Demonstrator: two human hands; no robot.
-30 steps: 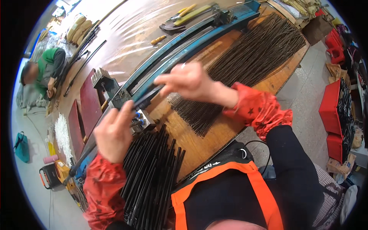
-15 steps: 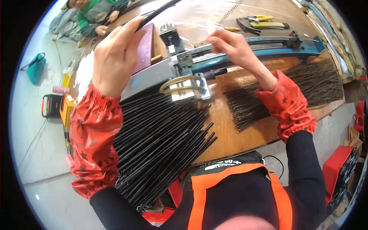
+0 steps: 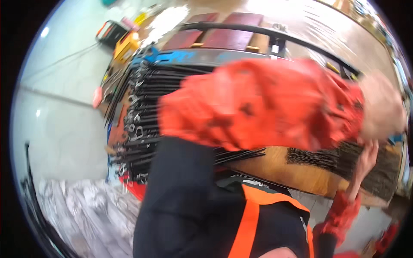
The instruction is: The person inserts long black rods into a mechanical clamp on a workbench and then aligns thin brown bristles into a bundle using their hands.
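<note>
Wooden tabletop [image 3: 301, 172] shows below the left arm [image 3: 185, 180], which I watch remotely, stretched across to the right in its red sleeve [image 3: 266, 107]. One long black rod [image 3: 241, 27] leads up beside the blurred left hand [image 3: 380, 107]; the right hand [image 3: 368, 161] points upward just beneath, near dark coil springs [image 3: 318, 158]. I cannot tell either hand's grip.

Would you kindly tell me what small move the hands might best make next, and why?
I would perhaps steady the left hand before moving the right hand: the long black rod slants toward the left hand, the right hand shows just below that hand in the picture, and blur hides the left hand's grip.
</note>
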